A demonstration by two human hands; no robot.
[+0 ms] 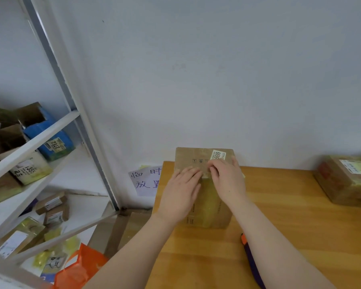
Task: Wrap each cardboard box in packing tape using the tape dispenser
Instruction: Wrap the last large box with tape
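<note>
I look down at a light brown wooden table. A small brown cardboard box sits on it, close to the back edge and near the back left corner. The box almost touches the pale grey wall.

A wide strip of clear yellowish packing tape runs down the middle of the box, over the top and down the side that faces me. A white and yellow sticker with numbers sits at the far right of the box top.

Both grips are on top of the box. The left grip lies flat on the left half. It is released, with straight fingers that press down beside the tape. The right grip rests on the right half. Its fingertips are bent and touch the far end of the tape. I cannot tell if they pinch the tape or just press it.

A long orange and purple tool lies on the table near the front edge. My right arm hides part of it, so I cannot tell what it is.

A second brown cardboard box with tape and a white label sits at the right edge of the table, well apart from the first.

A white metal shelf full of parcels stands to the left of the table. A white paper sign with hand-drawn letters hangs on the wall just beside the table's left edge. An orange bag lies down low by the shelf.
</note>
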